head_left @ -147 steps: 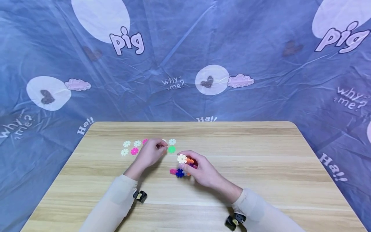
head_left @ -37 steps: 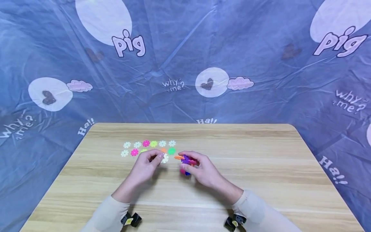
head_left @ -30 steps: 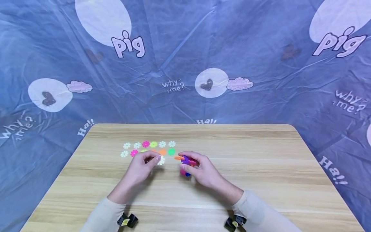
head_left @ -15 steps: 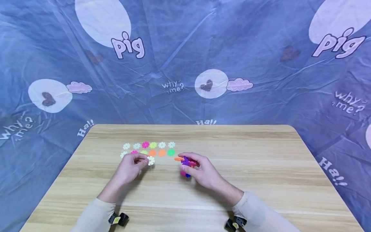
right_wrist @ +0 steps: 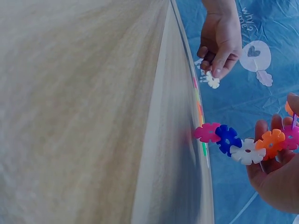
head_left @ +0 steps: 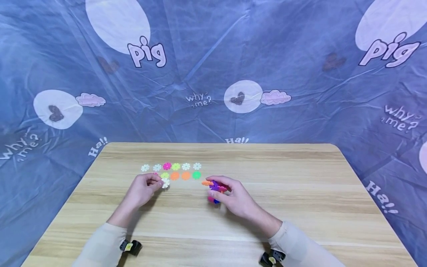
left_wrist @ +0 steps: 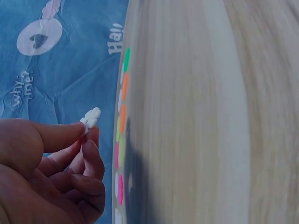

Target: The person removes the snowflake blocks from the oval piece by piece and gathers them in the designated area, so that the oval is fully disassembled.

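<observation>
My left hand (head_left: pixel 141 190) pinches one white flower-shaped plastic disc (head_left: pixel 165 183) between thumb and index finger, just in front of the laid-out discs. In the left wrist view that white disc (left_wrist: pixel 91 119) stands out beyond the fingertips. My right hand (head_left: pixel 237 197) holds a chain of interlocked discs (head_left: pixel 215 186) by its upper part. The right wrist view shows the chain's pink disc (right_wrist: pixel 208 132), blue disc (right_wrist: pixel 228 140), white disc (right_wrist: pixel 248 151) and orange disc (right_wrist: pixel 270 144) hanging past the fingers. More pink, purple and orange pieces sit between thumb and fingers, partly hidden.
Two rows of loose discs lie left of centre on the wooden table (head_left: pixel 267 167), with a pink disc (head_left: pixel 167 166), an orange disc (head_left: pixel 185 175) and a green disc (head_left: pixel 197 175) among them. My left hand covers the near row's left end. A blue printed cloth (head_left: pixel 213 55) hangs behind.
The white disc, seen at the right fingertips 4.9 s ago, is now in my left hand. Over the last second that hand has carried it leftward along the rows. The right hand has stayed nearly still.
</observation>
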`<action>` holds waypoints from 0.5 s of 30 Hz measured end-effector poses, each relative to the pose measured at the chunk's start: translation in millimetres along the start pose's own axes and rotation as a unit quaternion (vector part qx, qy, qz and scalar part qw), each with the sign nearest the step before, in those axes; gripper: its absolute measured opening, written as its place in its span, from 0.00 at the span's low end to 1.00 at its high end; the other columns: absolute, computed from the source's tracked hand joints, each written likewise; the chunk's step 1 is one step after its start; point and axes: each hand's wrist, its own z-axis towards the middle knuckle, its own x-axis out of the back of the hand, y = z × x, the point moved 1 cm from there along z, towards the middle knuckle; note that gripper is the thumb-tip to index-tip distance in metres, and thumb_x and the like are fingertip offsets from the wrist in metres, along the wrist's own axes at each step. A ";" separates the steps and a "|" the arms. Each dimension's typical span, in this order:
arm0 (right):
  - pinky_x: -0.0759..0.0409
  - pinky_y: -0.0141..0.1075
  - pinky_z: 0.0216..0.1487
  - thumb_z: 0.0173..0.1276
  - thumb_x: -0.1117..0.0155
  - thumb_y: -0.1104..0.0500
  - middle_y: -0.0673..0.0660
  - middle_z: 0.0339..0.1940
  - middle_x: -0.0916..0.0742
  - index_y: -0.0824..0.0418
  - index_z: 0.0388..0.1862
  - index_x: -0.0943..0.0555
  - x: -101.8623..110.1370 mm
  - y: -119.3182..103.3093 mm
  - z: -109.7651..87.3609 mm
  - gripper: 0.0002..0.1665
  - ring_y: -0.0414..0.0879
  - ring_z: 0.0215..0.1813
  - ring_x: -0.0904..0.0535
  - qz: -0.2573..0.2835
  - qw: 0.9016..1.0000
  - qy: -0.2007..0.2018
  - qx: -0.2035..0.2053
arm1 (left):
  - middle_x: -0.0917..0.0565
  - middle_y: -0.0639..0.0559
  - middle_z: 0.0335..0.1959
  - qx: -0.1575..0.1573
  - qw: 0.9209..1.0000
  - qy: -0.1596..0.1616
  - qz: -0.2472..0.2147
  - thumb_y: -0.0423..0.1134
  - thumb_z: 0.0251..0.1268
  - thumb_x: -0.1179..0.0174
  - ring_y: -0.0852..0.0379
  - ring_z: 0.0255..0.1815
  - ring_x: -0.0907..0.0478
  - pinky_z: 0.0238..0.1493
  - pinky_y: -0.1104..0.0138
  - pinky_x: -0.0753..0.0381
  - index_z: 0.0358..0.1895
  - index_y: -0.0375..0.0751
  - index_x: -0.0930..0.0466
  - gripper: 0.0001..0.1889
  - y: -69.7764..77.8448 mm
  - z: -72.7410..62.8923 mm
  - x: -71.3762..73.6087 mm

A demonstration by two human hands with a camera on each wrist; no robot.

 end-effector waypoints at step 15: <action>0.17 0.42 0.63 0.78 0.29 0.52 0.57 0.65 0.11 0.54 0.72 0.17 -0.8 -3.8 -0.3 0.26 0.48 0.59 0.16 -0.001 1.000 -0.008 0.001 | 0.14 0.47 0.32 0.008 0.995 -0.009 0.103 0.32 0.72 0.32 0.55 0.35 0.22 0.43 0.63 0.24 0.39 0.34 0.13 0.03 -12.4 5.3 10.9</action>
